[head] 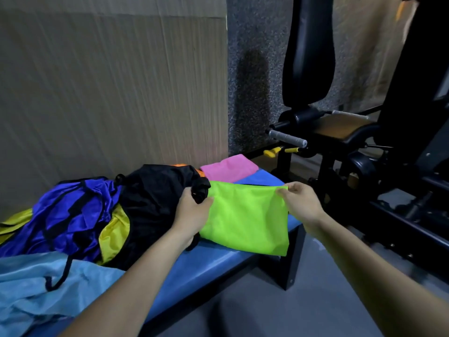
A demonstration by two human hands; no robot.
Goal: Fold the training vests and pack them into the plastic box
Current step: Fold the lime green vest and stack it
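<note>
Head view is showing the left hand (192,212) and right hand (300,203) pinching the top corners of a folded neon-green vest (245,222), thumbs over fingers, its smooth rectangle hanging partly over the near edge of a blue padded bench (213,263). Beyond the fingers a folded pink vest (229,167) is lying flat. Left of them, glossy black, purple, yellow and light-blue vests (80,220) are lying heaped. Right, a black gym machine (364,142) is standing on grey floor (267,312); corrugated cardboard (109,81) is backing the bench.
</note>
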